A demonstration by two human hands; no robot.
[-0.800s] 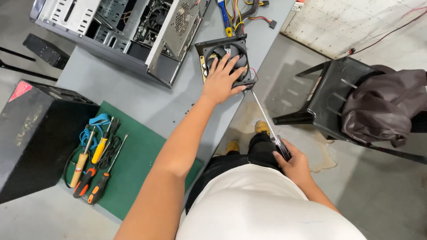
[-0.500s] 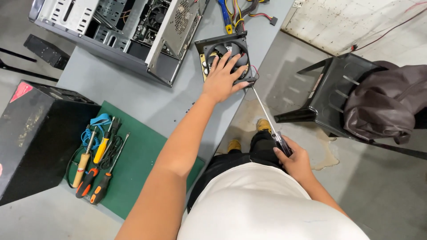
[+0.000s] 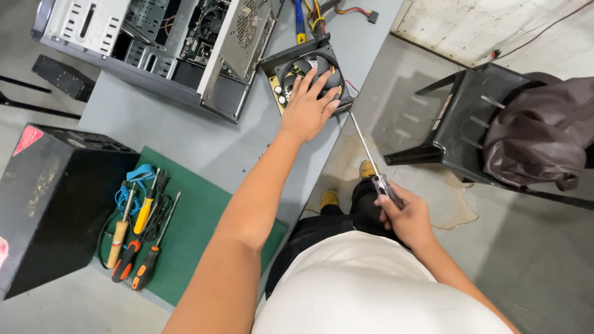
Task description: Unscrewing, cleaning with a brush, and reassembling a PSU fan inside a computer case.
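Head view: left hand (image 3: 307,108) lies spread on the fan unit (image 3: 307,68); right hand (image 3: 405,216) is clenched around a long screwdriver (image 3: 371,158).

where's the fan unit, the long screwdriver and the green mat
fan unit (image 3: 286,69), head view, bare left part of its frame
long screwdriver (image 3: 364,141), head view, middle of the metal shaft
green mat (image 3: 204,230), head view, bare patch right of the tools

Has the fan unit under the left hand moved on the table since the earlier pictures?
No. The fan unit lies at the same spot beside the computer case, near the table edge, under the left hand.
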